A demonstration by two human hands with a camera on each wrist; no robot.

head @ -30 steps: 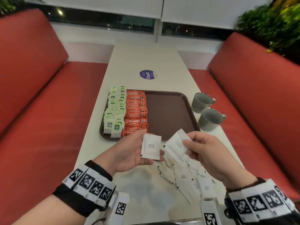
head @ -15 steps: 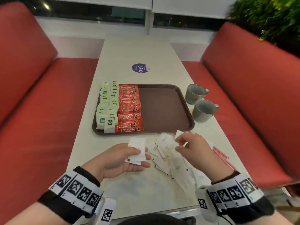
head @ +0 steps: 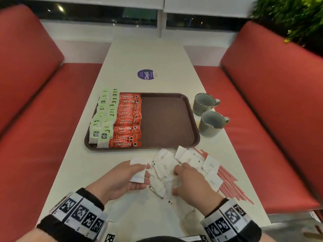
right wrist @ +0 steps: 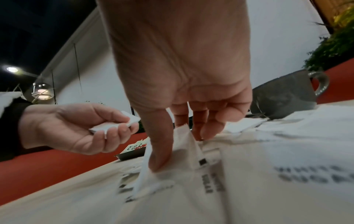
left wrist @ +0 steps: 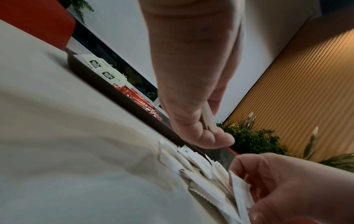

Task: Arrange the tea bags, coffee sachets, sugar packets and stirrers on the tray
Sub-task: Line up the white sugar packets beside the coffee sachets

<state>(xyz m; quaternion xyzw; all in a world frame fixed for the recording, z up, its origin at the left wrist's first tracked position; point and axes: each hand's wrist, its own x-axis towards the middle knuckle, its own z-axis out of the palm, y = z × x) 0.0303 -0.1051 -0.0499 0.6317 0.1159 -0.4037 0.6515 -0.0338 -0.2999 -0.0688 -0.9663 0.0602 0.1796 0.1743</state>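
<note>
- My left hand (head: 122, 179) hovers palm-up just above the cream tabletop (head: 145, 55), thumb and curled fingers clamped on a small stack of white paper sugar packets (head: 139, 170)
- From the right wrist camera I see that same held stack (right wrist: 116, 124) pinched flat between the thumb on top and the fingertips underneath
- My right hand (head: 190, 184) is down on the loose heap of white sugar packets (head: 167, 165) lying on the table just in front of the tray, thumb and fingers bent and pinching one packet (right wrist: 184, 145) whose edge is lifted off the heap
- The brown rectangular plastic tray (head: 167, 119) sits in the middle of the table; its right half is bare
- Pale green tea bags (head: 103, 119) stand in two overlapping rows along the tray's left edge
- Red Nescafe coffee sachets (head: 128, 121) lie in an overlapping column just right of the tea bags, touching them
- Thin red stirrers (head: 230, 182) are fanned out on the table to the right of the sugar heap, partly under some packets, off the tray
- Two grey-green ceramic mugs (head: 209, 116) stand on the table just beside the tray's right edge, handles pointing right
- A round purple sticker (head: 146, 74) lies on the table beyond the tray
- Red padded benches (head: 35, 105) run along both sides of the table
</note>
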